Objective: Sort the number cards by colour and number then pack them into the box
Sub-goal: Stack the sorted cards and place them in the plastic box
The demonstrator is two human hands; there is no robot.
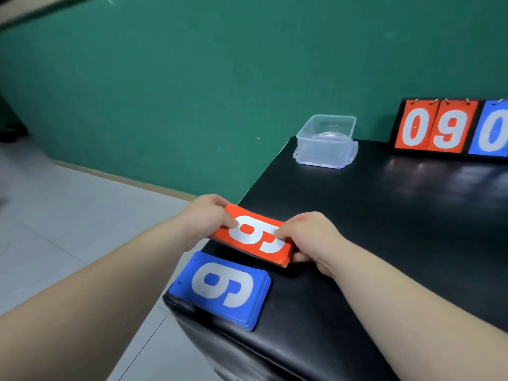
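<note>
A stack of red number cards [254, 236] with a white 9 on top is held just above the near left part of the black table [384, 215]. My left hand [209, 215] grips its left end, thumb on top. My right hand [308, 232] grips its right end, fingers curled under the edge. A stack of blue number cards [220, 287], also showing a white 9, lies flat at the table's near left corner, in front of the red stack. A clear plastic box [325, 141] stands open at the table's far left corner.
A black scoreboard stand [450, 127] with red cards 0 and 9 and a blue 0 stands at the back right. The table's left edge drops to a pale tiled floor [68, 215]. A green wall [192, 92] runs behind.
</note>
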